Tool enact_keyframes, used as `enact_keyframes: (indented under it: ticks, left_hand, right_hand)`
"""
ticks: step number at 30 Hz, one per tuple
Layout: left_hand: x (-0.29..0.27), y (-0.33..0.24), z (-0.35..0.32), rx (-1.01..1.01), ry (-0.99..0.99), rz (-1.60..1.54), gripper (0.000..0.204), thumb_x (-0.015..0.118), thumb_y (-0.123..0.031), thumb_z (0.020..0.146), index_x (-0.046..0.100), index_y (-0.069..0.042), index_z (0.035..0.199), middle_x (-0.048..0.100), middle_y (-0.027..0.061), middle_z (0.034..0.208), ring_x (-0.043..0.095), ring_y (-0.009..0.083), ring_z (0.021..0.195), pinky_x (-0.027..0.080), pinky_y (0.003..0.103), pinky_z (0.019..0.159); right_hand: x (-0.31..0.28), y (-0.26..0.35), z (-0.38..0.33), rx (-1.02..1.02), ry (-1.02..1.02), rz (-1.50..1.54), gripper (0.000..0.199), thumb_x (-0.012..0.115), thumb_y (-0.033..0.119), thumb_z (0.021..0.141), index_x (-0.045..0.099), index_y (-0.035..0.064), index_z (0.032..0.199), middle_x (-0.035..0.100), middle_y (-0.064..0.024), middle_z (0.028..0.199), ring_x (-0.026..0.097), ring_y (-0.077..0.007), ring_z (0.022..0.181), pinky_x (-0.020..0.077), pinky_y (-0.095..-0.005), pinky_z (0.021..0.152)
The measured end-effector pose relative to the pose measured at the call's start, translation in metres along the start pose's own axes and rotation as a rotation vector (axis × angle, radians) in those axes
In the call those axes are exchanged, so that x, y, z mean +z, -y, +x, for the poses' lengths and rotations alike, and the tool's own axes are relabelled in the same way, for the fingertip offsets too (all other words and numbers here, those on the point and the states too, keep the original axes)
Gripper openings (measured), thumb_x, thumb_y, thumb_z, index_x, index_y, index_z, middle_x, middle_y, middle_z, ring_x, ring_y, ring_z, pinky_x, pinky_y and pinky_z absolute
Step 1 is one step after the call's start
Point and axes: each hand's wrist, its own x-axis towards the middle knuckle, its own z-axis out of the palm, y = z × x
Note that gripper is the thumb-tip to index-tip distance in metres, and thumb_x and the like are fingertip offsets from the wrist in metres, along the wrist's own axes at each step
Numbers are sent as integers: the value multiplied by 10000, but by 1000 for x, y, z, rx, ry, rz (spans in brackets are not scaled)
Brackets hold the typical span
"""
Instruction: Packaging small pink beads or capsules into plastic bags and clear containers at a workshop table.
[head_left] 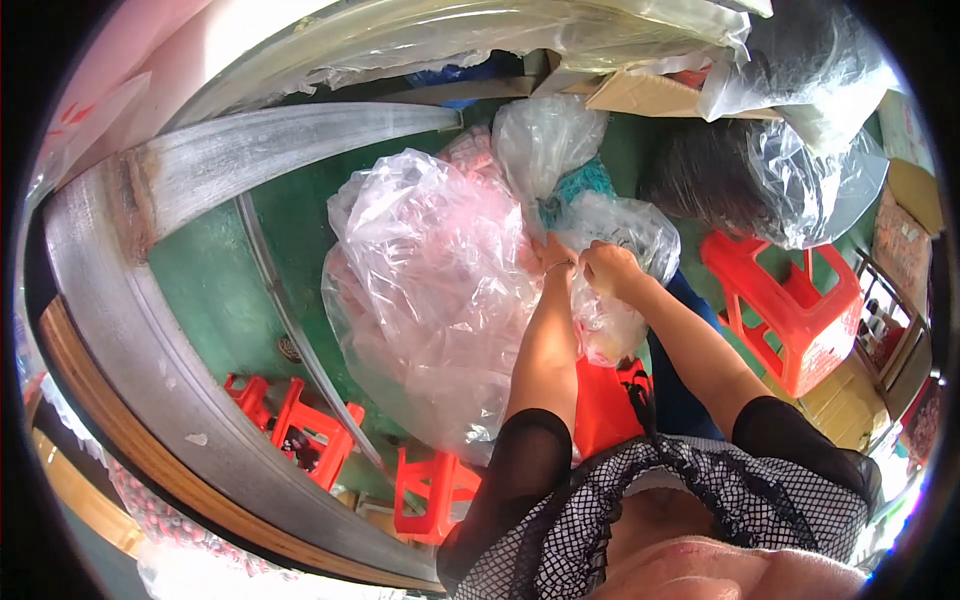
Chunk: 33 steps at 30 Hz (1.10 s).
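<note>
Crowding left hand [557, 257]: bulky bag [430, 280]; red stool [822, 338] rightward.

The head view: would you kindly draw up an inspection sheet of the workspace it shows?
Surface: green floor, seen between the things.
Things at hand: large pinkish plastic bag, left of the hands; smaller clear bag and teal material beside them.
Clutter: red stool at right, more at lower left; dark plastic-wrapped bundle.
Hands: left hand and right hand close together at clear plastic; exact grip unclear.
Cables: nothing seen.
Surroundings: grey metal frame at left; cardboard at top.
</note>
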Motion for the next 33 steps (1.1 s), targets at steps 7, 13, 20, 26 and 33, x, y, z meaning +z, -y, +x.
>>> enact_keyframes:
  ticks: [7, 13, 20, 26, 33]
  left_hand:
    - [-26, 3, 6, 127, -235, 19, 335, 506, -291, 777, 641, -67, 986, 621, 138, 1047, 573, 253, 995, 439, 361, 846]
    - [-71, 75, 30, 79, -329, -464, 223, 574, -260, 706, 685, -69, 743, 666, 117, 755, 635, 235, 738, 479, 350, 707]
    - [-130, 58, 2, 325, -24, -1610, 91, 536, 12, 650, 509, -67, 684, 453, -1, 597, 428, 116, 464, 368, 229, 439]
    - [-218, 47, -47, 460, 220, -1680, 125, 534, -11, 630, 542, -10, 755, 512, 53, 687, 486, 165, 538, 421, 272, 492]
    - [-281, 25, -60, 693, 293, -1693, 240, 491, 2, 758, 573, -18, 982, 593, 67, 846, 569, 165, 725, 490, 312, 707]
  right_hand:
    - [-10, 1, -2, -83, -80, 30, 153, 523, 147, 731, 639, 115, 826, 596, -107, 875, 598, -306, 833, 490, -405, 713]
    - [-23, 48, 9, -165, -130, 70, 128, 521, 126, 731, 627, 110, 802, 595, -99, 860, 598, -302, 814, 490, -392, 698]
    - [-29, 35, 7, -146, -130, 54, 114, 527, 110, 725, 623, 112, 786, 595, -91, 842, 595, -296, 801, 489, -383, 685]
    - [-16, 36, 19, -246, -211, 143, 185, 534, 137, 736, 612, 113, 902, 605, -154, 862, 600, -322, 806, 483, -417, 703]
    - [-35, 79, 15, -297, -91, 561, 553, 488, 68, 747, 403, 171, 1283, 603, -140, 759, 595, -307, 747, 467, -369, 682]
